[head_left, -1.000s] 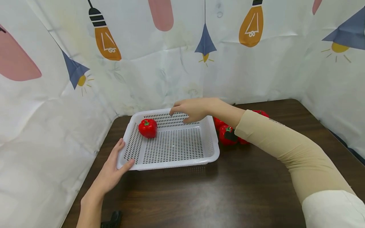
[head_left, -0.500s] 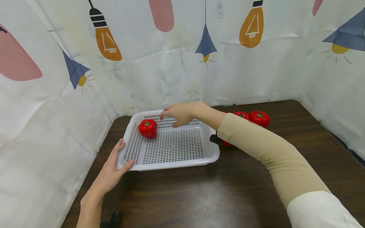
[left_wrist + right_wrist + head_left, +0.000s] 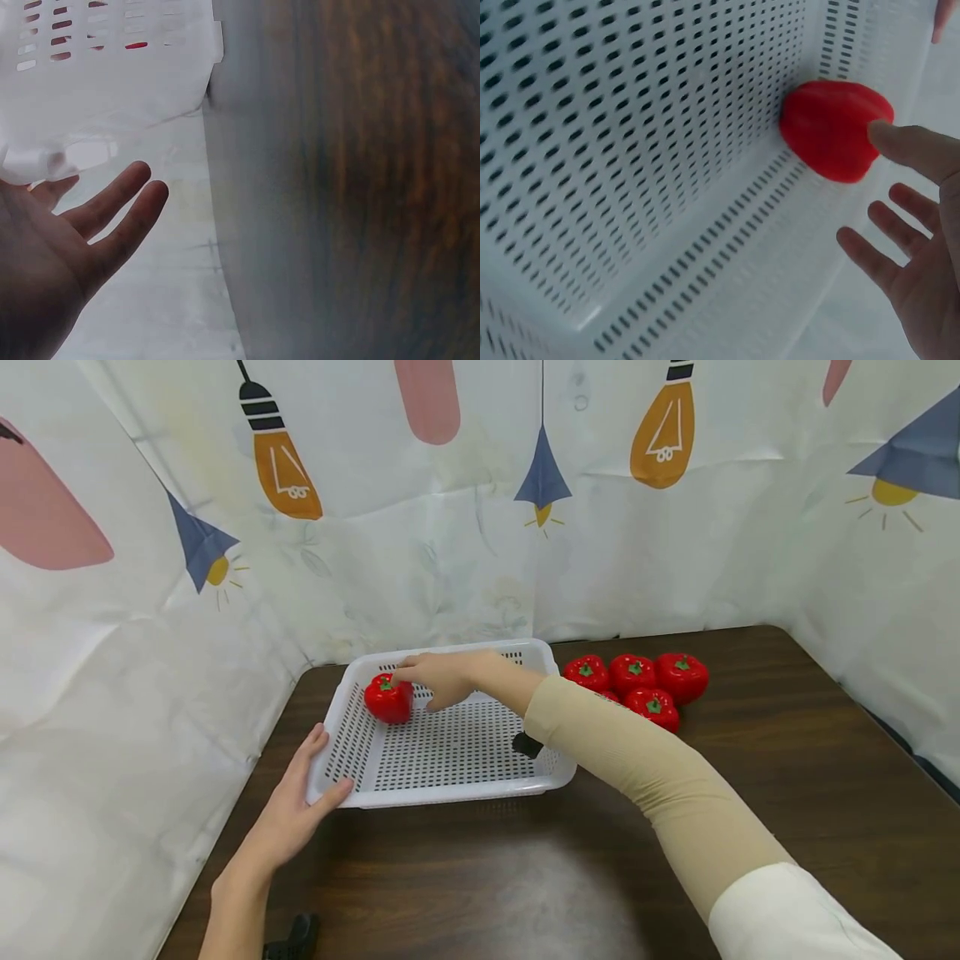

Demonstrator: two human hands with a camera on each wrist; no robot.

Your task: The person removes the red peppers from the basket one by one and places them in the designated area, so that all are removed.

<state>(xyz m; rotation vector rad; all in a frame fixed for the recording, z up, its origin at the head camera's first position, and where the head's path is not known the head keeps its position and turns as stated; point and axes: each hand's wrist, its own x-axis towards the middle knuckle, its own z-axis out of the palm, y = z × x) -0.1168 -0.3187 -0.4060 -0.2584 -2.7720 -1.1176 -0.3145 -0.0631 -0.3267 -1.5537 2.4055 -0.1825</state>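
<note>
A red bell pepper [image 3: 386,702] with a green stem lies in the far left corner of a white perforated plastic basket [image 3: 450,794]. Over the pepper's right side reaches my right hand [image 3: 444,678]; its fingertips overlap the pepper's top. In the right wrist view, one digit overlaps the pepper [image 3: 825,127], while the other fingers spread apart beside it, not curled round it. My left hand [image 3: 288,814] holds the basket's near left corner, thumb over the front rim and fingers along the left side. Several fingers stand clear of the basket wall in the left wrist view.
Several more red bell peppers [image 3: 682,677] sit in a cluster right of the basket, partly hidden by the right sleeve. All stand on a dark wooden table [image 3: 480,877]. A black object [image 3: 292,939] shows near the left forearm. A printed white curtain [image 3: 465,560] surrounds the table.
My right hand has moved left across the basket to the pepper, and its forearm has uncovered more of the pepper cluster. The left hand and basket have stayed put.
</note>
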